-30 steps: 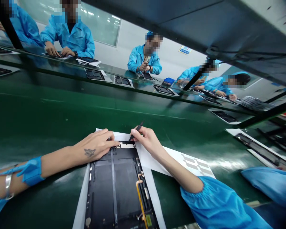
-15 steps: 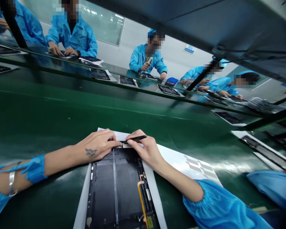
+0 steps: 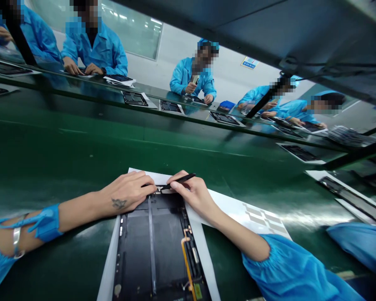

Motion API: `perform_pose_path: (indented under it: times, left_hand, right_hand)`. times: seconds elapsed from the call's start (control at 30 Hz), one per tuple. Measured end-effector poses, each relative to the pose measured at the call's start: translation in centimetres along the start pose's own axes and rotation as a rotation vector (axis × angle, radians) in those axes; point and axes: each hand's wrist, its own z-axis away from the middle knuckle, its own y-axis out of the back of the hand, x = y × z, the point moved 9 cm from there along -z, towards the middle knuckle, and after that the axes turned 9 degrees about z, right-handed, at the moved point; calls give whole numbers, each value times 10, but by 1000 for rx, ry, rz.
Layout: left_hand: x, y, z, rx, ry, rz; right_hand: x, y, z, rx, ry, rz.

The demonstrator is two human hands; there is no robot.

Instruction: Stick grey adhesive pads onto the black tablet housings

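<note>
An opened black tablet chassis (image 3: pixel 158 246) lies on a white sheet (image 3: pixel 108 267) on the green conveyor belt (image 3: pixel 65 159) in front of me. My left hand (image 3: pixel 127 193) rests on the chassis's far left corner, fingers curled and pressing down near a small part at the top edge. My right hand (image 3: pixel 192 193) pinches a thin black tool (image 3: pixel 179 181), held nearly flat, its tip at the top edge between my two hands. An orange flex cable (image 3: pixel 185 259) runs along the chassis's right side.
A white sheet with grey strips (image 3: pixel 258 217) lies to the right. More tablets on white sheets (image 3: pixel 134 99) line the far side, where several people in blue coats (image 3: pixel 194 77) work. Another person's blue sleeve (image 3: pixel 360 242) is at right. A dark shelf (image 3: pixel 269 29) hangs overhead.
The black tool went from pointing up and away to lying nearly flat, its tip now at the chassis's top edge. My left hand stayed on the corner.
</note>
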Motion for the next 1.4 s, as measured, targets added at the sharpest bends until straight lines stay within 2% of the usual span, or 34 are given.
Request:
perform_pose_path:
  times: [0.07,0.23,0.4,0.57,0.8,0.93,1.07,1.27,1.33,1.4]
  left_hand:
    - [1,-2,-1,-18,-12,12]
    - [0,-7,-3,-49,-5,12]
    - [1,-5,-3,-74,14,18]
    - [1,-3,-1,-68,-1,51]
    - [1,-3,-1,-65,-10,44]
    - [2,-3,-2,-67,-9,28]
    - [1,-2,0,-22,-20,29]
    - [2,1,1,32,-24,26]
    - [3,1,0,25,-21,21]
    - [2,1,0,25,-15,20]
  right_hand:
    - [11,5,0,7,-88,-83]
    - [52,33,14,192,-395,-263]
    - [68,33,24,189,-507,-317]
    - [65,27,24,151,-500,-278]
    - [61,28,26,195,-446,-311]
    - [60,27,24,178,-425,-266]
    - [62,28,24,172,-425,-234]
    - [50,48,26,337,-358,-184]
    - [42,42,18,257,-320,-154]
    - [36,27,8,107,-290,-135]
